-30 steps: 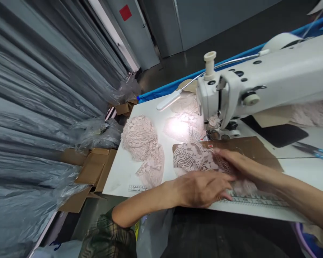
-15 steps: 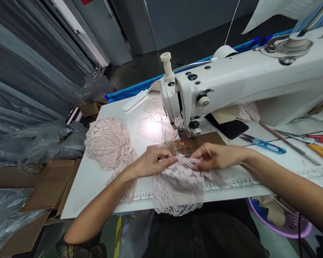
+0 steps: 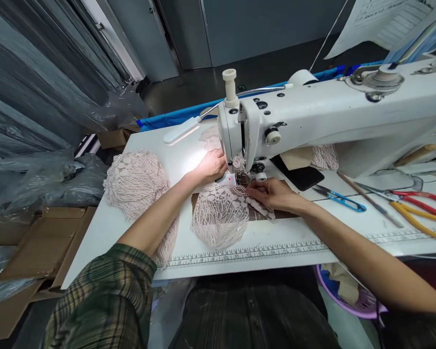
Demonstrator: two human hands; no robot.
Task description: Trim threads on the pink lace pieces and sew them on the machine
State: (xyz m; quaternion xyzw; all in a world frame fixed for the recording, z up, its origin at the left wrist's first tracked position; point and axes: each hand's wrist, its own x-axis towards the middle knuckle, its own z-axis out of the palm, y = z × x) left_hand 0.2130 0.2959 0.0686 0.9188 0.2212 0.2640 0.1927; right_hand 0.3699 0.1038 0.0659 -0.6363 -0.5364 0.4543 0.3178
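Note:
My right hand (image 3: 271,194) pinches the edge of a pale pink lace piece (image 3: 220,215) just right of the needle area. The lace lies spread over the brown plate (image 3: 285,213) and the white table, in front of the sewing machine's presser foot (image 3: 242,179). My left hand (image 3: 212,166) is to the left of the machine head (image 3: 236,131), under its light. Its fingers are curled toward the needle, and their tips are hidden, so what they hold does not show. More pink lace (image 3: 210,138) lies behind that hand.
A heap of pink lace (image 3: 138,182) sits on the left of the table. To the right lie a dark phone-like slab (image 3: 301,174), blue thread snips (image 3: 343,198), and red-handled (image 3: 421,201) and yellow-handled (image 3: 414,218) tools. A ruler strip (image 3: 247,254) runs along the front edge.
My left hand has left the lace at the front and moved up beside the machine head. The lace has moved forward from the table edge to the presser foot, with my right hand still on it.

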